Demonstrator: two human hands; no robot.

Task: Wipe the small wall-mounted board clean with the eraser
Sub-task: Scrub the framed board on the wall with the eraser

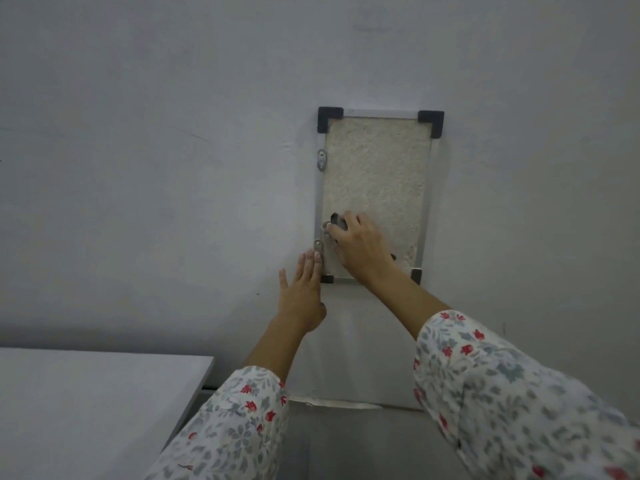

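A small board (375, 168) hangs upright on the wall, with a metal frame, black corner caps and a rough cream surface. My right hand (360, 247) grips a dark eraser (338, 221) and holds it against the board's lower left part; only the eraser's top end shows past my fingers. My left hand (301, 292) lies flat on the wall, its straight fingers touching the board's left frame edge near the lower metal bracket (318, 247).
A second metal bracket (321, 160) sits higher on the board's left edge. A grey tabletop (90, 403) fills the lower left, its right edge close to my left sleeve. Plain white wall (173, 168) surrounds the board.
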